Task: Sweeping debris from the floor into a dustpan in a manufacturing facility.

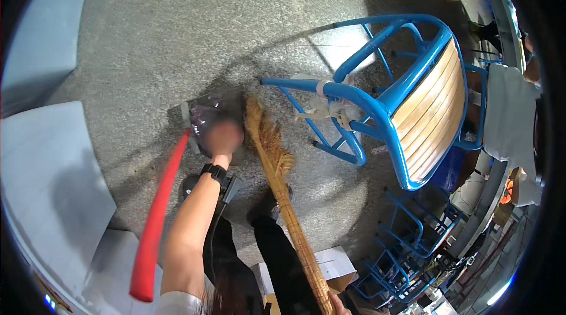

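Observation:
My right hand (338, 304) is closed around the upper handle of a straw broom (289, 212) at the lower edge. The broom slants away across the floor, and its straw head rests just right of my left hand (224, 137). That hand, with a black watch on its wrist, reaches down over a dark, shiny purplish plastic bag (203, 115). Blur hides its fingers, so whether it grips the bag does not show. The bag lies by a grey-edged dustpan (186, 115), largely covered. A red pole (159, 220), apparently the dustpan's handle, leans toward me.
On the right lies a tipped blue metal chair (427, 114) with a slatted wooden part; whitish ties hang on its frame. Pale grey padded seats (59, 167) line the left side. An open cardboard box (333, 265) stands behind my legs, and more blue frames (401, 244) are stacked lower right.

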Demonstrator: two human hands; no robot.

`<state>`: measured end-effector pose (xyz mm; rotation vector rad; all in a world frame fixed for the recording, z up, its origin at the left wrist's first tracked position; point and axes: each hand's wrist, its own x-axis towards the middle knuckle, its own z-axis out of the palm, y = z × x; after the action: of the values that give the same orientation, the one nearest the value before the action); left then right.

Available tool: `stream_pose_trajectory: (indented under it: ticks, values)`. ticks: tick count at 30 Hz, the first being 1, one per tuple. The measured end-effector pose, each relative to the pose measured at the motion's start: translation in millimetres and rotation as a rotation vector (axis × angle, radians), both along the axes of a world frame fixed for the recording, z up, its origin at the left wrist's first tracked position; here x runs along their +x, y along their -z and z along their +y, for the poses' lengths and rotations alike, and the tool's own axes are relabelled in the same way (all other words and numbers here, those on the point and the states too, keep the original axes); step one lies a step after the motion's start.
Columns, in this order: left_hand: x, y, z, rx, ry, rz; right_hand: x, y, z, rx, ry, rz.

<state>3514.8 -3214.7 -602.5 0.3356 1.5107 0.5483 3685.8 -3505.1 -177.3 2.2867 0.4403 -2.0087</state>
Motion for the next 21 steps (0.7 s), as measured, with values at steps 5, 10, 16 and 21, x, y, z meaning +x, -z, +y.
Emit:
stream_pose_trajectory:
  ticks: [5, 10, 16, 21]
  values:
    - [-93, 32, -45, 1.032, 0.674, 1.258, 11, -29, -50, -0.077, 0.520, 0.157]
    - [-71, -74, -39, 0.494, 0.533, 0.769, 13, -66, -95, 0.032, 0.523, -0.016]
    - [-102, -80, -64, 0.731, 0.131, 0.528, -14, -59, -38, 0.230, 0.406, 0.007]
    - [-109, -152, -36, 0.026, 0.147, 0.216, -26, -46, 7, -0.118, 0.683, 0.136]
